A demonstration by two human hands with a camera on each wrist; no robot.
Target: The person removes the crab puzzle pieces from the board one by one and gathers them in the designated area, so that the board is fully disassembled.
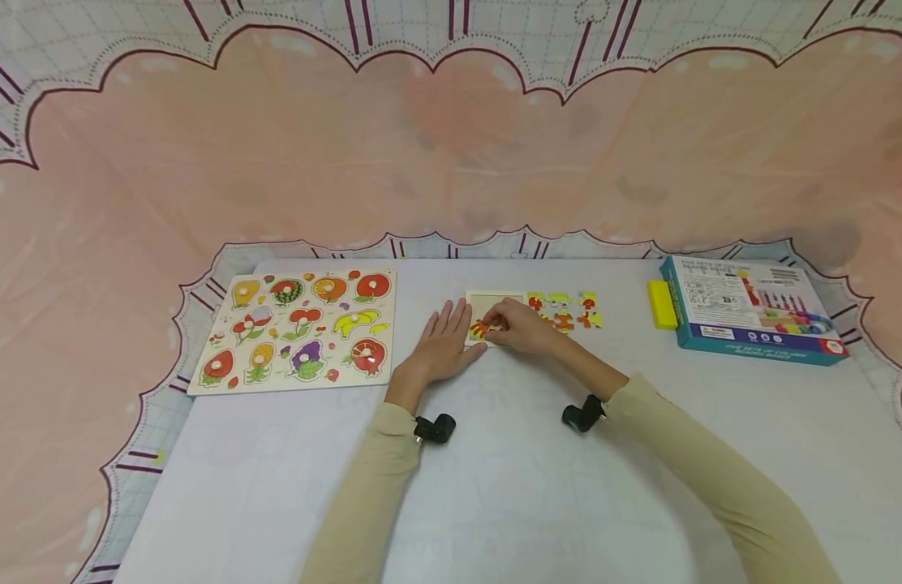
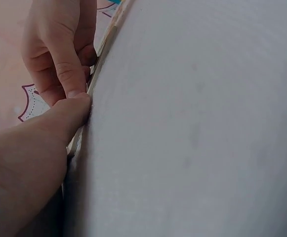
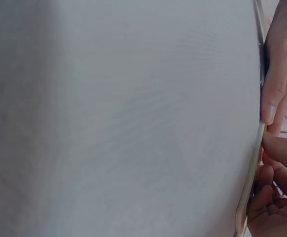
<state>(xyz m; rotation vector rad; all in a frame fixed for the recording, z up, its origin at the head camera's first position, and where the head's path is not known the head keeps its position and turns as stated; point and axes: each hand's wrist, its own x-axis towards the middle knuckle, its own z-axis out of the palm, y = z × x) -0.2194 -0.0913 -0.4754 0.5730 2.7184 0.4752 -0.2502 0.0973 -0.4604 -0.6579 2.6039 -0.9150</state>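
Observation:
A small wooden puzzle tray (image 1: pixel 487 306) lies flat at the middle of the white table (image 1: pixel 495 487). My left hand (image 1: pixel 445 334) rests flat on the table beside the tray's left edge, fingers straight, its thumb (image 2: pixel 71 114) touching the tray's thin rim (image 2: pixel 102 65). My right hand (image 1: pixel 504 323) is curled over the tray and pinches an orange-red puzzle piece (image 1: pixel 481 329) at the tray's lower left. In the right wrist view its curled fingers (image 3: pixel 269 195) sit against the tray's edge (image 3: pixel 252 173). Several yellow and red loose pieces (image 1: pixel 564 312) lie just right of the tray.
A fruit peg-puzzle board (image 1: pixel 298 328) lies at the left. A yellow block (image 1: pixel 662 304) and a teal printed box (image 1: pixel 750 312) lie at the right. A pink cloth with a scalloped border (image 1: pixel 451 146) hangs behind the table.

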